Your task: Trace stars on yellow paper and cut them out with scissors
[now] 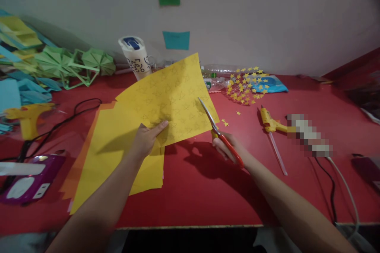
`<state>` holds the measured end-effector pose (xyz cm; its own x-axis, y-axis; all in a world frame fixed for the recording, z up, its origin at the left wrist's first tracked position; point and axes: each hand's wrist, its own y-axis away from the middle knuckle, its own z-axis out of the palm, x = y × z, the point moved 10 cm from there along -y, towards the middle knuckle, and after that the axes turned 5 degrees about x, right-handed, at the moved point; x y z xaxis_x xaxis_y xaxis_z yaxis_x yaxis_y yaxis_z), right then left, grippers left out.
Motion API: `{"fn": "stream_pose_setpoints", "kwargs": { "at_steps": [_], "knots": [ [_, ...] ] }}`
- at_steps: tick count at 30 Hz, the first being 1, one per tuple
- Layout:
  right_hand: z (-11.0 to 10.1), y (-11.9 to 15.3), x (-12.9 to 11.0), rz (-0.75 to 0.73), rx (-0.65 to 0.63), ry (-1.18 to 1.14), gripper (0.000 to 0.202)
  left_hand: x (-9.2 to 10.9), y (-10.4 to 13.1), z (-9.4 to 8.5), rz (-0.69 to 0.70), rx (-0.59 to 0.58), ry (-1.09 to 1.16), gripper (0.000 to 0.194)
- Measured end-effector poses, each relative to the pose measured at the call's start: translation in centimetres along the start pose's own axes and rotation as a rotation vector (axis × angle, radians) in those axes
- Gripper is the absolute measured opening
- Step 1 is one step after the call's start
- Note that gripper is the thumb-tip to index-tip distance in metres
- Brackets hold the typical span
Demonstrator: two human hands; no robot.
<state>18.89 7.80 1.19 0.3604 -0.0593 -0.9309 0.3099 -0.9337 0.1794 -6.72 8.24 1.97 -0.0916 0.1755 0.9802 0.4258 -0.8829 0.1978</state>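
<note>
My left hand (150,137) pinches the lower edge of a yellow sheet (175,95), thumb on top and the other fingers beneath. Drawn star outlines cover the sheet, which is lifted and tilted above the table. In my right hand (222,146) are red-handled scissors (230,149), their blades pointing up and left at the sheet's right part. One blade shows in front of the paper; whether the paper lies between the blades I cannot tell. Beneath the raised sheet, more yellow sheets (103,150) lie stacked with orange ones. Small yellow stars (238,113) lie loose beyond the scissors.
On the red table (190,205), a yellow glue gun (268,122) lies at right near a partly pixelated power strip (322,148). Many stars top a clear container (243,91). A white tumbler (136,57) stands behind. At left are another glue gun (29,118), a purple device (35,178) and green paper shapes (59,63).
</note>
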Motion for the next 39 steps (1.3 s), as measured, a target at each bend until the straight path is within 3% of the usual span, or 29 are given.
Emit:
{"fn": "stream_pose_setpoints", "kwargs": {
  "at_steps": [13,21,39],
  "knots": [
    [0.1,-0.1,0.5,0.024,0.036,-0.032,0.050,-0.7,0.2,-0.2,-0.077,0.007,-0.138,0.030],
    [0.2,-0.1,0.1,0.013,0.028,-0.046,0.047,-0.6,0.0,0.6,-0.023,-0.036,0.015,0.030],
    [0.2,0.1,0.0,-0.031,0.035,0.014,0.041,-0.9,0.8,1.5,-0.092,-0.149,-0.011,0.041]
  ]
}}
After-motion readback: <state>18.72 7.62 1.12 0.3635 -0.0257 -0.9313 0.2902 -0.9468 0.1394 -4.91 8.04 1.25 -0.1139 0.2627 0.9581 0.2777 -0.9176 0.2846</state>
